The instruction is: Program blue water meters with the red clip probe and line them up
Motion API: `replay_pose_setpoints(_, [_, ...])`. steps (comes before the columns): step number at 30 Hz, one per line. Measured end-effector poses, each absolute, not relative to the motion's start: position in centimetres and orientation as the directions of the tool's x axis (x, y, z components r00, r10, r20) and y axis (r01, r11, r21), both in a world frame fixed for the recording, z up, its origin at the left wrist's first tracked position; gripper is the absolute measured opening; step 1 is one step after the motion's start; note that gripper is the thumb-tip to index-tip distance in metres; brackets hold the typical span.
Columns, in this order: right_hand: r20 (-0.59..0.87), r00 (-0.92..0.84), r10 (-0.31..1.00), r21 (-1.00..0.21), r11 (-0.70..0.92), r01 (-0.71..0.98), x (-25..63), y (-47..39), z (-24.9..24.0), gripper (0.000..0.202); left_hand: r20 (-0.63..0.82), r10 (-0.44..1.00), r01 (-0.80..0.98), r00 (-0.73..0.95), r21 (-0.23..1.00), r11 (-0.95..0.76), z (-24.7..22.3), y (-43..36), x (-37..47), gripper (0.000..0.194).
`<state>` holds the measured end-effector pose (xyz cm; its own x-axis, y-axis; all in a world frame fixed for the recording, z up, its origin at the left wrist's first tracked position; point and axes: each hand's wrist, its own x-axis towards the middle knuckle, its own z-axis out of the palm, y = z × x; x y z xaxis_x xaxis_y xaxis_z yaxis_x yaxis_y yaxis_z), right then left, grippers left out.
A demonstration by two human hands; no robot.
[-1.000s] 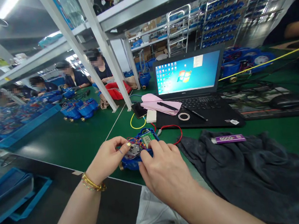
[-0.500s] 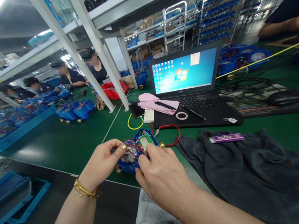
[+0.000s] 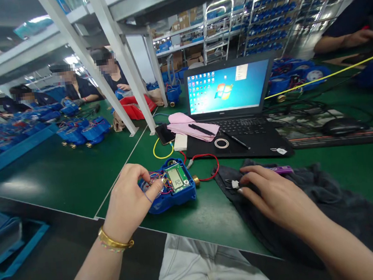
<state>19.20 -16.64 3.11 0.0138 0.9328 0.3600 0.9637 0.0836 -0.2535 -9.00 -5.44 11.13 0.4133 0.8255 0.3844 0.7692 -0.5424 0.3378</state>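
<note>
A blue water meter (image 3: 175,198) with a brass fitting (image 3: 196,181) lies on the green bench, its housing uncovered. Inside it sits a green circuit board with a small display (image 3: 176,177) showing digits. My left hand (image 3: 129,198) is at the meter's left side, thumb and finger closed on the thin coloured wires (image 3: 153,178); the exact grip is partly hidden. Off to the right, my right hand (image 3: 274,193) pinches a small white connector (image 3: 235,183) with short dark leads, held above the edge of a dark cloth (image 3: 314,198).
Behind the meter stands an open laptop (image 3: 230,87), with pink paper (image 3: 193,126), pens and a tape ring (image 3: 221,143) on it. A red cable (image 3: 208,155) loops beside the meter. A purple packet (image 3: 283,170) lies on the cloth. Metal shelf posts (image 3: 119,62) rise at the left; co-workers sit beyond.
My right hand has left the meter's board and moved right to over the cloth, now with the white connector in its fingers. The display is uncovered. My left hand stays at the wires.
</note>
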Motion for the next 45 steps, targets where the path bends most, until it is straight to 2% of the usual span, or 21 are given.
replay_pose_setpoints(2, [0.307, 0.018, 0.952, -0.329, 0.088, 0.940, 18.6, -14.8, 4.7, 0.022, 0.371, 0.834, 0.754, 0.408, 0.377, -0.537, 10.8, -5.4, -8.6, 0.021])
replay_pose_setpoints(5, [0.133, 0.002, 0.991, -0.409, 0.053, 0.911, 16.6, -10.4, 6.4, 0.025, 0.327, 0.864, 0.743, 0.384, 0.447, -0.499, 10.4, -5.5, -8.4, 0.021])
replay_pose_setpoints(7, [0.017, -0.029, 0.999, -0.445, 0.033, 0.895, 15.3, -7.1, 6.5, 0.029, 0.341, 0.872, 0.747, 0.350, 0.461, -0.480, 10.2, -5.6, -8.6, 0.016])
replay_pose_setpoints(10, [-0.059, -0.068, 0.996, -0.493, 0.030, 0.869, 13.9, -3.3, 5.2, 0.030, 0.391, 0.858, 0.737, 0.334, 0.459, -0.496, 10.0, -5.8, -8.7, 0.015])
replay_pose_setpoints(15, [-0.049, -0.013, 0.999, -0.576, -0.017, 0.817, 14.1, -1.4, 3.2, 0.018, 0.416, 0.863, 0.718, 0.287, 0.503, -0.481, 9.4, -6.2, -8.7, 0.016])
replay_pose_setpoints(19, [0.129, 0.148, 0.980, -0.647, -0.030, 0.762, 15.5, -2.2, 4.3, 0.015, 0.401, 0.888, 0.667, 0.224, 0.601, -0.440, 8.8, -6.4, -8.5, 0.005])
replay_pose_setpoints(22, [0.296, 0.232, 0.927, -0.842, 0.139, 0.521, 15.6, -3.3, 6.2, 0.009, 0.442, 0.864, 0.599, 0.241, 0.633, -0.491, 8.4, -6.5, -8.3, 0.011])
replay_pose_setpoints(25, [0.290, 0.162, 0.943, -0.955, 0.274, 0.116, 14.5, -4.5, 7.7, 0.028, 0.471, 0.835, 0.582, 0.285, 0.607, -0.541, 7.9, -6.8, -8.2, 0.014])
replay_pose_setpoints(28, [0.184, 0.043, 0.982, -0.974, 0.188, -0.127, 13.3, -5.5, 8.2, 0.041, 0.468, 0.833, 0.591, 0.296, 0.595, -0.544, 7.3, -7.1, -8.1, 0.019])
replay_pose_setpoints(31, [0.068, -0.032, 0.997, -0.970, 0.058, -0.238, 12.8, -5.7, 8.2, 0.048, 0.484, 0.833, 0.590, 0.269, 0.601, -0.539, 6.6, -7.2, -7.9, 0.020])
replay_pose_setpoints(34, [0.027, -0.076, 0.997, -0.979, 0.010, -0.204, 12.8, -5.7, 8.2, 0.049, 0.513, 0.813, 0.577, 0.275, 0.589, -0.566, 6.0, -7.3, -7.8, 0.021])
replay_pose_setpoints(38, [0.130, -0.088, 0.988, -0.987, 0.120, -0.110, 12.5, -6.2, 8.2, 0.026, 0.560, 0.754, 0.594, 0.343, 0.492, -0.636, 5.9, -7.3, -7.8, 0.013])
replay_pose_setpoints(42, [0.258, -0.145, 0.955, -0.960, 0.270, 0.069, 11.8, -7.1, 8.1, 0.007, 0.579, 0.704, 0.641, 0.411, 0.365, -0.675, 5.8, -7.4, -7.8, 0.045])
replay_pose_setpoints(45, [0.282, -0.218, 0.934, -0.916, 0.330, 0.228, 11.6, -7.7, 8.2, 0.003, 0.609, 0.686, 0.656, 0.399, 0.333, -0.677, 5.6, -7.4, -7.7, 0.048])
